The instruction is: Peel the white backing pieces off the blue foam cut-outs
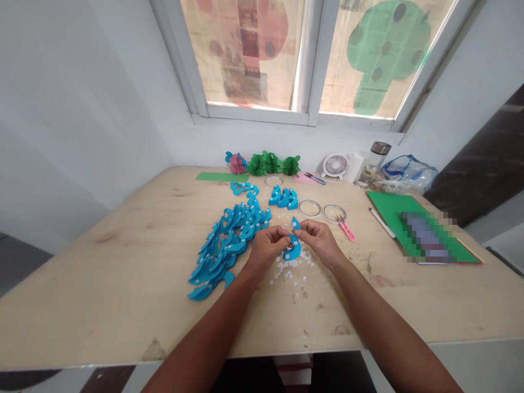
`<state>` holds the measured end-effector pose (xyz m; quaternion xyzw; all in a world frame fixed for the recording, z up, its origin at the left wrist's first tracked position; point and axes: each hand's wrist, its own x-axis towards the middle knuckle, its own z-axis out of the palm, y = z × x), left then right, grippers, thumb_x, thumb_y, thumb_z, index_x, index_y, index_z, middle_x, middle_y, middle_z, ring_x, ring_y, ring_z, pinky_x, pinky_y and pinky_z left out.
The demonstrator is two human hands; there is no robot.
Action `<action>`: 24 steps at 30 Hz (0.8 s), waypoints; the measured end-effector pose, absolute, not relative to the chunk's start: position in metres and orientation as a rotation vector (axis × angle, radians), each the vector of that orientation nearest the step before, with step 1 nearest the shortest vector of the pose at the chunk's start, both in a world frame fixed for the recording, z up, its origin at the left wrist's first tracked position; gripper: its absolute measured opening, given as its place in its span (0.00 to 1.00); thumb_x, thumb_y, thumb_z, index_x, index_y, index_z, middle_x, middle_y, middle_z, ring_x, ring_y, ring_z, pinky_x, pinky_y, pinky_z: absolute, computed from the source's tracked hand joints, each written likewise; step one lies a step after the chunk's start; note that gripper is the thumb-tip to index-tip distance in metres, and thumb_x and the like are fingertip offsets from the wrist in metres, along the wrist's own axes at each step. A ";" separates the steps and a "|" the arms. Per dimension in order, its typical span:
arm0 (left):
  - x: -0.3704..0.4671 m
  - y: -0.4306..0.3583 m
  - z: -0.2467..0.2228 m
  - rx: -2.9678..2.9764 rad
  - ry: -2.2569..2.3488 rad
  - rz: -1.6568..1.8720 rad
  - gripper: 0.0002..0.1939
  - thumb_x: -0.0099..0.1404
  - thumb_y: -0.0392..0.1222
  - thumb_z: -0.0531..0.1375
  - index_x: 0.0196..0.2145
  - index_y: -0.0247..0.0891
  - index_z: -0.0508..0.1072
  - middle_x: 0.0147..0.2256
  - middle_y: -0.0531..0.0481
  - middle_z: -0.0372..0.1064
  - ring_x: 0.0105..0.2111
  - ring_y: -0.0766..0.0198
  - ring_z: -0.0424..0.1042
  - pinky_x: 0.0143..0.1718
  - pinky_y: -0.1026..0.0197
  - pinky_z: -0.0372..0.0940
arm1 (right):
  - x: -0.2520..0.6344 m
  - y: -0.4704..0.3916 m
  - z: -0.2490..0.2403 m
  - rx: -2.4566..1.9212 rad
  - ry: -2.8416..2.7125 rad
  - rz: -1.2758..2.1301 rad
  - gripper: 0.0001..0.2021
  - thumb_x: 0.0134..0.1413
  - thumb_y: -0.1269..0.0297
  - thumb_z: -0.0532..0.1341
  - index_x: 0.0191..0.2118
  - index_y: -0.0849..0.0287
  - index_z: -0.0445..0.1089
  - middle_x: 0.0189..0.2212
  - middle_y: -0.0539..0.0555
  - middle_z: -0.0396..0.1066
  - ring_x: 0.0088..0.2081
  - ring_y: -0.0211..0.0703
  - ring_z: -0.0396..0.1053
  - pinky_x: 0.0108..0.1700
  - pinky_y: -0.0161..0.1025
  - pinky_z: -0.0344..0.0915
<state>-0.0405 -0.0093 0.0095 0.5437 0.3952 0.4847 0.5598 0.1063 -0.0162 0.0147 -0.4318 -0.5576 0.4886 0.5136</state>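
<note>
A curved blue paper piece (293, 252) with small white squares on it is held up over the table between both hands. My left hand (270, 243) pinches its left side, fingers closed. At its upper tip, my right hand (317, 237) is closed with thumb and fingertips together; whether a white square sits between them is too small to tell. Small white paper squares (297, 275) lie scattered below the hands. A large heap of similar blue paper pieces (231, 240) spreads to the left of my left hand. Beyond the hands sits a smaller group of blue pieces (283, 197).
Pink-handled snips (346, 228) and tape rolls (310, 208) lie just beyond my right hand. Green sheets (421, 232) and a pen (382, 222) are at the right. Along the back stand green paper shapes (271, 162), a white fan (335, 165) and a bottle (372, 165).
</note>
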 end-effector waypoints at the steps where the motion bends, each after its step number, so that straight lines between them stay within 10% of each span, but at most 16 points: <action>1: -0.041 -0.010 0.010 1.293 0.932 1.136 0.04 0.47 0.38 0.61 0.21 0.34 0.71 0.19 0.51 0.69 0.20 0.67 0.66 0.24 0.65 0.61 | 0.106 -0.016 0.015 -1.033 -1.325 1.185 0.11 0.42 0.57 0.64 0.24 0.60 0.67 0.18 0.45 0.60 0.21 0.33 0.55 0.24 0.33 0.52; 24: -0.039 -0.012 0.012 1.322 0.933 1.062 0.04 0.47 0.38 0.60 0.20 0.34 0.71 0.18 0.51 0.69 0.20 0.67 0.66 0.23 0.66 0.61 | 0.107 -0.014 0.012 -1.092 -1.333 1.039 0.13 0.44 0.54 0.62 0.24 0.60 0.67 0.18 0.47 0.59 0.22 0.34 0.54 0.24 0.34 0.52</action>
